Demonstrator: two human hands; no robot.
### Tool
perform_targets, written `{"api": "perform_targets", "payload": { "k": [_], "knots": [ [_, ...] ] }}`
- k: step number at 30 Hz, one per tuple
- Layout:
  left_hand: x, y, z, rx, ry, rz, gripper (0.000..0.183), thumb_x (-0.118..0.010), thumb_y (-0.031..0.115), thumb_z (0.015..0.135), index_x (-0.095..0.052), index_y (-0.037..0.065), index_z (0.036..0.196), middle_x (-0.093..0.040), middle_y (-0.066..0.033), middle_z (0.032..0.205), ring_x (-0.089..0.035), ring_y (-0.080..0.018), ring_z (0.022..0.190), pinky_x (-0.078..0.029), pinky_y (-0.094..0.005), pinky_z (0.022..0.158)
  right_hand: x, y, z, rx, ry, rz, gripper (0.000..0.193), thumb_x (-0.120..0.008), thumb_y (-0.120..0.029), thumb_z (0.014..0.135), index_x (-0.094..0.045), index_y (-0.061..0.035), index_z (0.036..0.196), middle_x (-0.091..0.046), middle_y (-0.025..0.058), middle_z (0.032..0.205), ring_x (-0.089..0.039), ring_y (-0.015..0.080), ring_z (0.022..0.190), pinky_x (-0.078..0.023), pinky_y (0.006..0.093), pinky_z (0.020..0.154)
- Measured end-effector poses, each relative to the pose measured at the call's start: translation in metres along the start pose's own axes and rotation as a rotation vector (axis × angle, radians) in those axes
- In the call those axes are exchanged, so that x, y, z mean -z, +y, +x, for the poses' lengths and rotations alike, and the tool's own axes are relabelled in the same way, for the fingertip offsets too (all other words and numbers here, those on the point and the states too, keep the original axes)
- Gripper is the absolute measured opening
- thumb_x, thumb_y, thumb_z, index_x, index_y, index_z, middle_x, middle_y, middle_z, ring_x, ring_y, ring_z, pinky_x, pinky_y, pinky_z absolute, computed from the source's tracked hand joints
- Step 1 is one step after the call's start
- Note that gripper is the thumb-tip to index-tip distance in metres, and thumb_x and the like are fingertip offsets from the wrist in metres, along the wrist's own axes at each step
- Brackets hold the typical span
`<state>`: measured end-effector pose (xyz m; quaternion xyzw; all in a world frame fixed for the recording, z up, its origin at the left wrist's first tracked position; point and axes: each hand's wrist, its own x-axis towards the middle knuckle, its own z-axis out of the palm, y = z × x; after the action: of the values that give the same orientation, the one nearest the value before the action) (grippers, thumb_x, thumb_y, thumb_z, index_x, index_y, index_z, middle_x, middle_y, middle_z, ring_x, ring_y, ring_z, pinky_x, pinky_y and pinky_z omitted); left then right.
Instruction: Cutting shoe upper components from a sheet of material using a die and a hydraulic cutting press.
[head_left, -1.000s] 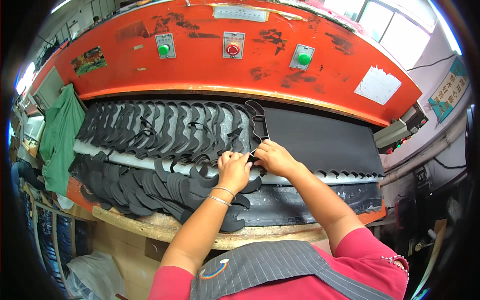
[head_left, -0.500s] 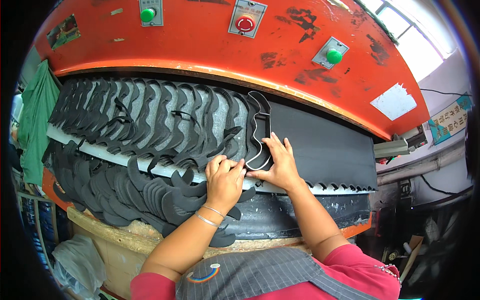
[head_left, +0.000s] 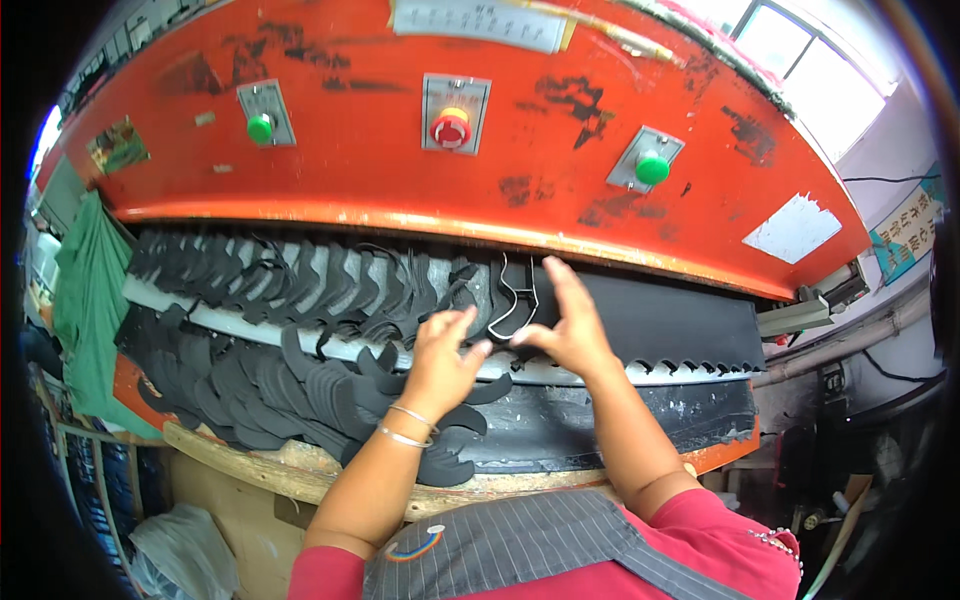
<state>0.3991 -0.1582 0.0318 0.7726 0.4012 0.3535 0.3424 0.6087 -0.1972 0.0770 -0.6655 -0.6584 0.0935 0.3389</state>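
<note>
A wavy metal-edged cutting die (head_left: 525, 294) stands on the left end of a black foam-like sheet (head_left: 660, 315). Just right of it is my right hand (head_left: 572, 335), thumb and fingers spread, the thumb close to the die's near end. My left hand (head_left: 442, 358) hovers at the die's near left, its fingers loosely bent and apart, holding nothing. Wavy black offcut strips (head_left: 345, 275) cover the bed to the left. Nearer me lies a heap of cut black crescent-shaped pieces (head_left: 290, 385).
Over the bed stands an orange-red machine beam (head_left: 380, 185) with a red button (head_left: 451, 128) and two green buttons (head_left: 652, 168). A pale board edge (head_left: 250, 327) runs along the front, above a wooden ledge (head_left: 265, 470). Green cloth (head_left: 90, 300) hangs at left.
Both hands have come off the die, and their fingers have spread. The view has tilted up, showing more of the machine beam. The die now reaches closer under the beam's lower edge.
</note>
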Motion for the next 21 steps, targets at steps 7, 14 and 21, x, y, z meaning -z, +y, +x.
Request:
{"api": "perform_targets", "payload": {
  "k": [7,14,21],
  "knots": [
    [0.173,0.028,0.058,-0.214,0.781,-0.127,0.021,-0.056,0.017,0.096,-0.064,0.000,0.088,-0.064,-0.0091,0.090,-0.060,-0.0207,0.091,-0.048,-0.0340,0.081,0.118,-0.074,0.036,0.555,1.050,-0.111,0.057,-0.065,-0.036,0.089,-0.050,0.0003,0.130,-0.042,0.0196,0.142,-0.032,0.0360,0.136,-0.024,0.0477,0.112],
    [0.258,0.027,0.077,-0.235,0.669,0.375,0.035,-0.049,0.023,0.099,-0.049,-0.001,0.074,-0.049,-0.0123,0.073,-0.049,-0.0283,0.066,-0.040,-0.0376,0.063,0.127,-0.088,0.078,0.551,1.136,-0.517,0.037,-0.061,-0.027,0.090,-0.056,-0.0099,0.122,-0.041,0.0183,0.143,-0.028,0.0334,0.139,-0.006,0.0463,0.115],
    [0.156,0.058,-0.032,-0.134,0.380,0.165,0.031,-0.064,0.021,0.089,-0.052,0.005,0.066,-0.053,-0.0126,0.067,-0.052,-0.0290,0.062,-0.043,-0.0388,0.057,0.050,-0.064,-0.048,0.557,0.294,-0.092,0.031,-0.070,-0.013,0.077,-0.060,-0.0074,0.107,-0.060,0.0142,0.110,-0.053,0.0343,0.110,-0.041,0.0471,0.096]
  ]
}}
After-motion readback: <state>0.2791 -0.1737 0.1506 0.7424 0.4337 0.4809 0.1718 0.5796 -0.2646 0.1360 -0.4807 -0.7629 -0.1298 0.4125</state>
